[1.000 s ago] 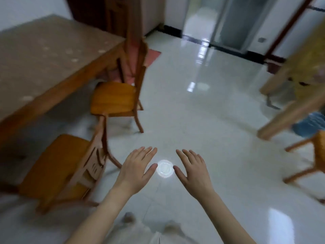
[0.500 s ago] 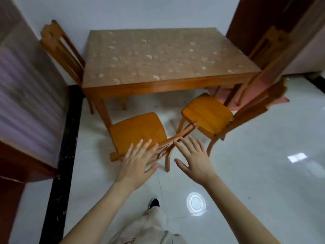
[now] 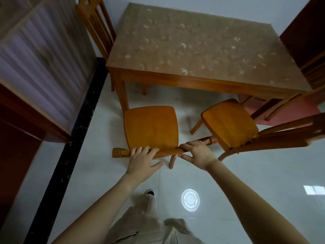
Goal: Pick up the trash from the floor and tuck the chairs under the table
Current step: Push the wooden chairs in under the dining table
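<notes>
Since the near chair (image 3: pixel 151 127) stands pulled out, its seat wholly short of the table (image 3: pixel 175 80) edge, the step in hand looks like the push that tucks it under; the backrest's top rail (image 3: pixel 168 152) runs crosswise just in front of the person, tilted a little, higher toward the right. Both hands hold that rail; the left hand (image 3: pixel 142 161) has its fingers curled over the top with the thumb spread on the near side, and the right hand (image 3: pixel 197 154) grips further along in the same way, the two set well apart.

That wide hold should help steer; a level, straight push with equal force from each hand would probably keep the chair from swinging. The seat's left front corner sits just beside the table leg (image 3: pixel 124 95), so I would nudge the chair slightly right before driving it in, or the corner may catch. Not too far right, though; the second chair (image 3: pixel 228 122) stands angled near that side, also untucked, with only a narrow strip of floor (image 3: pixel 263 173) between them.

A third chair (image 3: pixel 95 23) stands at the table's far left; a cabinet (image 3: pixel 44 67) fills the left side. No trash shows on the floor in this view.
</notes>
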`<state>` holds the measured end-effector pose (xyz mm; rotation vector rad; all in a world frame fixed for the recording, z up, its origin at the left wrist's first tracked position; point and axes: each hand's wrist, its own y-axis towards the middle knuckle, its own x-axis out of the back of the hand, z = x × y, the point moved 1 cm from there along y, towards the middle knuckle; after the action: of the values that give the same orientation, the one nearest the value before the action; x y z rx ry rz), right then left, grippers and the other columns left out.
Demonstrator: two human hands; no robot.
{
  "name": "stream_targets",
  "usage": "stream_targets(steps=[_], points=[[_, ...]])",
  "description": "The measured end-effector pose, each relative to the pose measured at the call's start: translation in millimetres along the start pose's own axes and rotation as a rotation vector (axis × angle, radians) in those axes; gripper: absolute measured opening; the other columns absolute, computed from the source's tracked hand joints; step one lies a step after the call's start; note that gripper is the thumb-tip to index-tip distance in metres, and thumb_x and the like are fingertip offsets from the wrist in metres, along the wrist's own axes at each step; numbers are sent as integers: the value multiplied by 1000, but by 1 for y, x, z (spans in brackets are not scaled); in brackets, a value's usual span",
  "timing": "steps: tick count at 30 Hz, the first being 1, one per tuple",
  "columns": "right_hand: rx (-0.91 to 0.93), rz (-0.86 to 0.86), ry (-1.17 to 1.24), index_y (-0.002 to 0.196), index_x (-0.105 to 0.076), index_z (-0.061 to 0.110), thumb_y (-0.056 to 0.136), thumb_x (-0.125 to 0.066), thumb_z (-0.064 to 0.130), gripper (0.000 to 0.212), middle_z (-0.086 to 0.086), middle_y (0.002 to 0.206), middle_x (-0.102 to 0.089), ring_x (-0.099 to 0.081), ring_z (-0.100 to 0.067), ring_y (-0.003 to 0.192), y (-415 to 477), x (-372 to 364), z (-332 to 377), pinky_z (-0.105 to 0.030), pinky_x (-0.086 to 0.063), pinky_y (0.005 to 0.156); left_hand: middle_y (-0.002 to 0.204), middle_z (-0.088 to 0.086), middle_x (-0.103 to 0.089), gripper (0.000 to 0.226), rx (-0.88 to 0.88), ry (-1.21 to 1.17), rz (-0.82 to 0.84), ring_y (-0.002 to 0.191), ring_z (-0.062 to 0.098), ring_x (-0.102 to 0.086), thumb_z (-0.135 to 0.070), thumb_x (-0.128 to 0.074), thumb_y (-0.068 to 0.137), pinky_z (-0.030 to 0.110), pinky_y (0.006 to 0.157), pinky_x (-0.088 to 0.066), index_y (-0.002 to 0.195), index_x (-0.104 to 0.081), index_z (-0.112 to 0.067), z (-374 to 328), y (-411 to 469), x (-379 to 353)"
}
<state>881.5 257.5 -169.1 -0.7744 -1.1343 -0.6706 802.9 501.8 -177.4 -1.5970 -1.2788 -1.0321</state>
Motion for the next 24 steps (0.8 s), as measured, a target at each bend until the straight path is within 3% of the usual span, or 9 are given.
stream_targets(steps=[8, 14, 19, 24], points=[[-81, -100, 127, 118, -66, 26, 90, -36, 69, 59, 0, 105, -66, -54, -21, 104, -8, -11, 8, -35, -38, 97, 90, -16, -48, 48, 158, -228, -103, 92, 11, -42, -82, -39, 71, 30, 78, -19, 89, -52, -39, -8, 7, -4], [-123, -154, 192, 111, -67, 25, 90, -40, 67, 54, 2, 94, -63, -53, -20, 97, -22, -20, 19, -33, -38, 92, 87, -19, -51, 45, 142, -303, -79, 92, 12, -44, -80, -50, 69, 34, 81, -23, 83, -54, -38, -4, 4, 0], [-160, -204, 250, 108, -69, 32, 83, -30, 80, 67, 8, 93, -63, -52, -15, 93, -23, -29, 18, -30, -38, 89, 85, -22, -51, 40, 118, -338, -64, 89, 7, -44, -78, -56, 68, 32, 76, -21, 79, -54, -40, -1, 8, 3], [-125, -259, 386, 94, -72, 36, 77, -39, 87, 63, 18, 81, -58, -48, -7, 82, -11, -31, 4, -29, -32, 79, 85, -24, -51, 43, 115, -349, -73, 88, 5, -43, -83, -53, 64, 31, 75, -21, 76, -52, -42, 3, 16, 0]])
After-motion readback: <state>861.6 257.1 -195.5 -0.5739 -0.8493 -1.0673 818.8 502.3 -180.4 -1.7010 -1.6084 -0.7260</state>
